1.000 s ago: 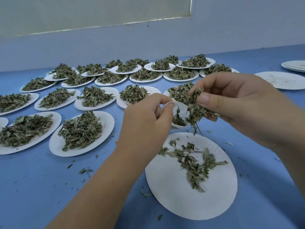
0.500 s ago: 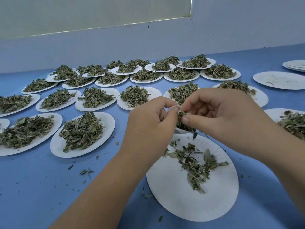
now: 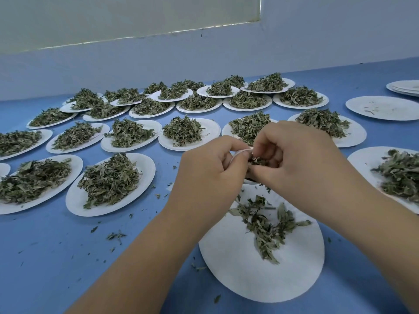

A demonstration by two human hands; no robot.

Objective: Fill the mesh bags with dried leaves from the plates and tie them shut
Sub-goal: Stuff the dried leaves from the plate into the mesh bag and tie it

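Left grip pinches the white rim of the mesh bag, fingers curled. Right grip is right against it, fingers curled, pinching dried leaves at the bag mouth. Bag body is mostly hidden between the hands. Both are held above the near plate, which carries a thin scatter of leaves. More heaped plates cover the blue tabletop behind and to the left, with crumbs strewn about.
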